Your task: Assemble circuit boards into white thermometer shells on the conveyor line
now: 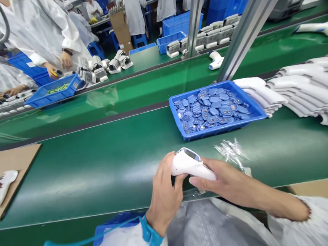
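Note:
A white handheld infrared thermometer [189, 164] with a dark display framed in blue is held over the near edge of the green worktable. My left hand [165, 182] closes round its head end, thumb underneath. My right hand [214, 174] grips the handle, which points to the lower right. Parts of the thermometer's underside are hidden by my fingers. Beyond my hands stands a blue tray [183, 131] filled with many small blue plastic parts [212, 105]. A heap of clear plastic scraps [231, 151] lies to the right of the thermometer.
Stacked white shells [307, 83] line the right side. On the left, cardboard [21, 162] carries white handle-shaped pieces [4, 186]. A metal post [247, 27] rises behind the tray. A coiled blue cord [68, 244] runs from my left wrist. Across the conveyor, a co-worker [49, 29] handles parts.

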`<state>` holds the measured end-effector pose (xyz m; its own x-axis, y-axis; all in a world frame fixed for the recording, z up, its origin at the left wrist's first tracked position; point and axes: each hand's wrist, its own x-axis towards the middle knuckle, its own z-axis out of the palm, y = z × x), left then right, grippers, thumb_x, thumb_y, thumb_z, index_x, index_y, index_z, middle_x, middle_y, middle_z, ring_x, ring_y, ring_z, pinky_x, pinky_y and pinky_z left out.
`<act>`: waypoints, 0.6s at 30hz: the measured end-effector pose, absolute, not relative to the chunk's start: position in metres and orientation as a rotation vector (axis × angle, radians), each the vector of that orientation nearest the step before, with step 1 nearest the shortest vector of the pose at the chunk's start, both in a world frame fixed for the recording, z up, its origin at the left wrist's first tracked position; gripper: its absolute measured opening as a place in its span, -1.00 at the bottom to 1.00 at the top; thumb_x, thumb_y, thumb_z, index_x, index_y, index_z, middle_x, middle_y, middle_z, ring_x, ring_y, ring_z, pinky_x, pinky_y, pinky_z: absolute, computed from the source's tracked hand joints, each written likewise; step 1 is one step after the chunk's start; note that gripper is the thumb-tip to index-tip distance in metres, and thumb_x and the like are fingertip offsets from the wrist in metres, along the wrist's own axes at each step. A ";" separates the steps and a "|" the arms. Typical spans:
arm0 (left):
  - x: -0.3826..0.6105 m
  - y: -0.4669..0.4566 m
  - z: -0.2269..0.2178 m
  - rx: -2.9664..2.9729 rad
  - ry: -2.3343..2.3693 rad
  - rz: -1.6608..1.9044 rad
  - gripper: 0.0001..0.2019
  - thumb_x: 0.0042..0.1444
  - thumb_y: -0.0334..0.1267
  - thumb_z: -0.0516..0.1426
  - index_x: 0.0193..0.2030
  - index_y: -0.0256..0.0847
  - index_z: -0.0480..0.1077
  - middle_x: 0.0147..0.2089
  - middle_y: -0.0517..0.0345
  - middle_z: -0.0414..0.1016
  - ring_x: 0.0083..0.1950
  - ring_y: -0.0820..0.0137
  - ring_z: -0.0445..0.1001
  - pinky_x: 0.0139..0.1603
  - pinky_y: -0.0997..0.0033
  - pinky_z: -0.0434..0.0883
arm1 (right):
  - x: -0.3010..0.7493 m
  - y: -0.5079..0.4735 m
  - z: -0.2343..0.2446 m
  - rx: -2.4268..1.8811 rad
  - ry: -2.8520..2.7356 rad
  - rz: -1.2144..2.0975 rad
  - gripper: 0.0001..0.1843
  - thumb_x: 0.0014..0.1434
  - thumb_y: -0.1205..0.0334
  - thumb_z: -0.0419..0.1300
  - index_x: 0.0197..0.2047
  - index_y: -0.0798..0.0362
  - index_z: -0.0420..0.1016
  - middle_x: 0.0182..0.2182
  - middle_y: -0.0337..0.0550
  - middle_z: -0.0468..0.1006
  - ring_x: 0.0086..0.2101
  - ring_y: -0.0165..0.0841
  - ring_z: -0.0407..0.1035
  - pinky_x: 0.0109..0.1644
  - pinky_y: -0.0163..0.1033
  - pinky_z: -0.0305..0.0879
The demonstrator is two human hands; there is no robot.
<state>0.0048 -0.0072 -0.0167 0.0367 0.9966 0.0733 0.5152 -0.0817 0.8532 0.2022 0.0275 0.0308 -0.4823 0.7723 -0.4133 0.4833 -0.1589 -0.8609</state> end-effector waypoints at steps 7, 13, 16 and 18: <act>-0.003 -0.012 -0.019 1.620 1.487 0.926 -0.54 0.37 -0.12 0.13 0.35 -0.17 0.28 0.35 -0.07 0.41 0.36 0.13 0.38 0.38 0.13 0.28 | 0.202 0.020 0.037 -1.453 -1.905 1.647 -0.64 0.35 -0.12 0.11 -0.27 0.00 0.38 -0.44 -0.29 0.40 -0.48 -0.45 0.16 -0.46 -0.32 0.10; -0.019 0.003 0.006 1.520 1.342 0.633 -0.59 0.17 0.09 0.30 -0.04 -0.17 0.46 -0.22 0.19 0.57 -0.26 0.35 0.47 -0.23 0.39 0.35 | 0.207 0.024 0.027 -1.271 -2.071 1.445 -0.64 0.38 -0.09 0.11 0.01 -0.04 0.52 -0.22 -0.17 0.59 -0.29 -0.33 0.44 -0.24 -0.24 0.40; -0.022 0.007 0.014 1.483 1.375 0.651 -0.58 0.13 0.12 0.32 -0.19 -0.17 0.35 -0.37 0.28 0.45 -0.37 0.44 0.32 -0.37 0.43 0.20 | 0.191 0.030 0.025 -1.215 -1.915 1.282 -0.56 0.36 -0.08 0.16 0.22 -0.12 0.45 0.04 -0.08 0.56 -0.06 -0.27 0.48 -0.02 -0.16 0.46; -0.023 0.007 0.015 1.463 1.340 0.675 -0.59 0.11 0.08 0.34 -0.17 -0.17 0.33 -0.33 0.28 0.46 -0.35 0.44 0.32 -0.36 0.44 0.19 | 0.175 0.033 0.027 -1.226 -1.846 1.240 -0.65 0.37 -0.09 0.15 0.07 -0.12 0.55 -0.04 -0.13 0.59 -0.11 -0.30 0.49 -0.11 -0.22 0.44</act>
